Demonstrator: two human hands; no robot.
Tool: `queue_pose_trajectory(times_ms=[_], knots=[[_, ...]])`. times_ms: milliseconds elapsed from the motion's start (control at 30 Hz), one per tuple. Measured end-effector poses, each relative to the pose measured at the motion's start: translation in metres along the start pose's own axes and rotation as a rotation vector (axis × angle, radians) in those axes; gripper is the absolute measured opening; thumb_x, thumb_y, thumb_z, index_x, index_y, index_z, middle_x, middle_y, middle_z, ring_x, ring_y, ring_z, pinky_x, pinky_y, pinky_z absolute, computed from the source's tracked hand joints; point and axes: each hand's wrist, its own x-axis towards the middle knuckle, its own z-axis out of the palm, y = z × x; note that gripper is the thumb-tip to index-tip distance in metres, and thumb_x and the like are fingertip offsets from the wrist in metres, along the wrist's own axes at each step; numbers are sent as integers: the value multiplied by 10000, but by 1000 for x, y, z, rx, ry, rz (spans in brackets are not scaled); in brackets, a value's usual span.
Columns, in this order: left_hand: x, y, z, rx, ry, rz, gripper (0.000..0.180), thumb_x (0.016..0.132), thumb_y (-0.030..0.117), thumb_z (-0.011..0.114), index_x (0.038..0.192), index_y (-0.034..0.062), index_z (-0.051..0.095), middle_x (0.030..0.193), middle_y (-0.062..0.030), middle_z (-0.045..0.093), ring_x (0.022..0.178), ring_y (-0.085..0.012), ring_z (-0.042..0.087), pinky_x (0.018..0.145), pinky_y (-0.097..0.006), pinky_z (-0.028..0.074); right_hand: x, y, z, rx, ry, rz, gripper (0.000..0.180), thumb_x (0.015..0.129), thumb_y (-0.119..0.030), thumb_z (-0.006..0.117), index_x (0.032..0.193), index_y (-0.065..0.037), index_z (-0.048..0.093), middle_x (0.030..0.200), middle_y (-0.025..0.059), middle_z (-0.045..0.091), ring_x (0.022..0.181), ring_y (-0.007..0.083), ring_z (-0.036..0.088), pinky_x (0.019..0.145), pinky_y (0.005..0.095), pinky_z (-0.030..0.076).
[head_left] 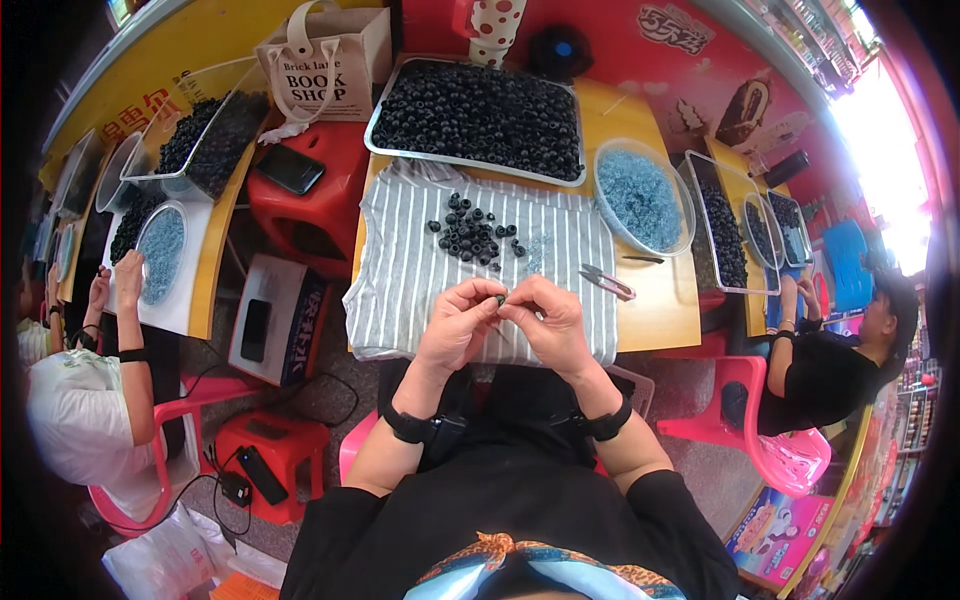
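Small dark piece (pixel 501 299) between the fingertips of both hands, above the near half of a grey-and-white striped cloth (pixel 395 285); partly covered by the fingers, exact shape too small to tell. Left hand (pixel 462 322): grip closed, thumb and forefinger pinching the piece from the left. Right hand (pixel 550 320): grip pinched on the same piece from the right. Around the wrists, black bands (pixel 410 427).

Just beyond the hands, on the cloth, a loose pile of round black parts (pixel 470 232), with a few small clear pieces (pixel 538 250) to its right. Across the cloth's right edge, a pair of snips (pixel 610 284). Beneath the cloth, a yellow wooden tabletop (pixel 655 315). At its far side, a wide tray (pixel 470 166) full of similar black parts; to the right, a round clear tub (pixel 688 225) of pale blue pieces (pixel 640 195).

To the left, a red stool (pixel 300 215) with a dark phone (pixel 290 168) on top. Farther out, seated, a person in white (pixel 85 400) on the left and a person in black (pixel 825 380) on the right.
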Motion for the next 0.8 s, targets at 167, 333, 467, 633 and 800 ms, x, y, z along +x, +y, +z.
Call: queue_pose_trajectory(times_ms=[167, 333, 467, 633, 800], knots=[[-1, 1, -4, 4, -60, -17, 184, 932, 27, 608, 1105, -28, 634, 990, -86, 665, 857, -126, 626, 742, -254, 508, 0, 2, -3, -61, -63, 10, 101, 782, 52, 707, 792, 23, 611, 714, 62, 584, 631, 131, 599, 564, 251, 455], [-4, 4, -7, -54, -99, -23, 200, 929, 33, 615, 1118, -29, 633, 994, -98, 666, 871, -145, 636, 740, -244, 512, 7, -3, -2, -39, -84, 115, 81, 790, 39, 703, 806, 22, 625, 703, 64, 592, 614, 113, 582, 579, 251, 454], [0, 0, -6, -164, -30, 40, 227, 925, 27, 614, 1143, -37, 612, 1032, -98, 651, 897, -160, 623, 754, -245, 518, 22, 11, -9, 181, 24, 373, 64, 802, 15, 684, 861, 1, 664, 747, 87, 631, 624, 134, 611, 586, 250, 459], [1, 4, -1, -192, 59, 69, 239, 933, -1, 584, 1168, -38, 597, 1019, -109, 642, 900, -185, 623, 770, -254, 521, 41, 23, 4, -634, -52, 53, 90, 783, -114, 679, 849, -54, 665, 809, 131, 614, 700, 331, 624, 612, 407, 488], [-1, 0, -3, -199, 29, 71, 197, 937, -5, 575, 1130, -31, 601, 1014, -110, 642, 909, -187, 625, 771, -257, 518, 42, 30, 13, -800, -106, 21, 86, 794, -115, 663, 804, -40, 623, 816, 137, 606, 723, 351, 617, 624, 422, 495]])
